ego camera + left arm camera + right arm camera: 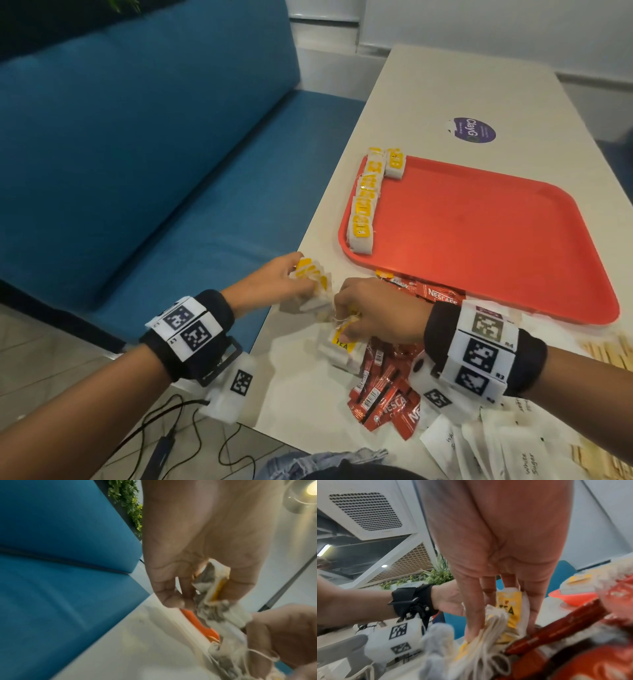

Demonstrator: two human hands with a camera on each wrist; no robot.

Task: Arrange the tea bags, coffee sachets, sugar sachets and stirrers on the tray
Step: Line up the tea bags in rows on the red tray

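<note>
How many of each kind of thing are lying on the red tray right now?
Tea bags: about 6 (they overlap, so the count is not exact)
Coffee sachets: 0 on the tray
Sugar sachets: 0
Stirrers: 0
Total on the tray: about 6

I see bare forearms, each with a black wristband (191, 337) carrying white blocks printed with black square codes (478, 356). A black buckle and white camera housing (236, 387) sit under my left wrist, trailing thin black cables (164, 425).
</note>
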